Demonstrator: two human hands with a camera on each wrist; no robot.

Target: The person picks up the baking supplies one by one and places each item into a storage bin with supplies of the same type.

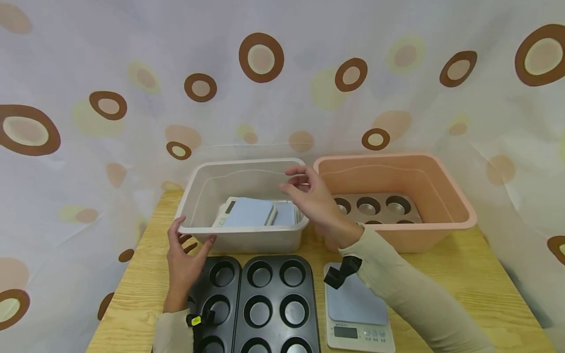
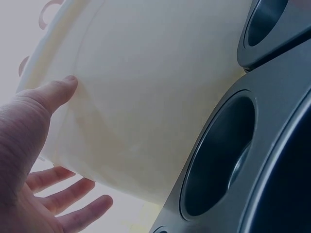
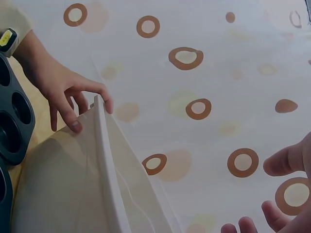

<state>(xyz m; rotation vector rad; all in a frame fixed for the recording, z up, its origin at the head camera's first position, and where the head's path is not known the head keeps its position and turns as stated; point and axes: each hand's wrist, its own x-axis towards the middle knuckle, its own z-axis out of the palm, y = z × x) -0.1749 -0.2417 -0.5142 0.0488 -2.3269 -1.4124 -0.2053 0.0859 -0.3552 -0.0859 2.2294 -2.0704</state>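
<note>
A white plastic bin (image 1: 251,241) stands on the table with two kitchen scales (image 1: 248,212) inside, one partly overlapping the other. My left hand (image 1: 187,262) holds its front left corner. The thumb lies on the front wall and the index finger reaches the rim, as the right wrist view also shows. Over the bin's right end hovers my right hand (image 1: 315,203), fingers loosely bent and nothing in them. To the right, a peach bin (image 1: 397,239) holds a muffin tin (image 1: 383,207).
Two dark muffin tins (image 1: 277,301) lie side by side in front of the white bin. Another kitchen scale (image 1: 359,314) lies at the front right, under my right forearm. A patterned curtain (image 1: 282,113) hangs behind the wooden table (image 1: 468,279).
</note>
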